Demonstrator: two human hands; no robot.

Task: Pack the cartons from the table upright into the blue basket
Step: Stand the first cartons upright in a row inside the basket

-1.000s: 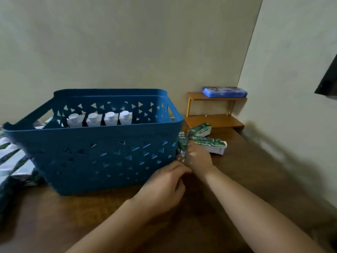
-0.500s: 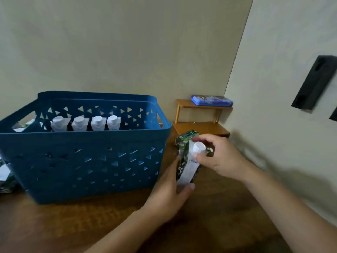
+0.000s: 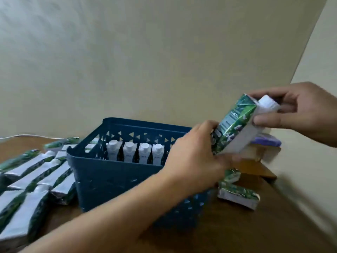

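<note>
A green and white carton with a white cap is held tilted in the air above the right end of the blue basket. My right hand grips its capped top, and my left hand grips its lower end. Several white-capped cartons stand upright in a row along the basket's far side. Many more cartons lie flat on the table left of the basket. Two cartons lie on the table right of the basket, below the held one.
The brown wooden table meets a beige wall behind and another on the right. A small wooden shelf with a blue-purple case stands in the back right corner. A white cable runs along the table's far left edge.
Both hands have lifted the carton from table height beside the basket to above its right end. The view has swung left, showing the cartons lying left of the basket.
</note>
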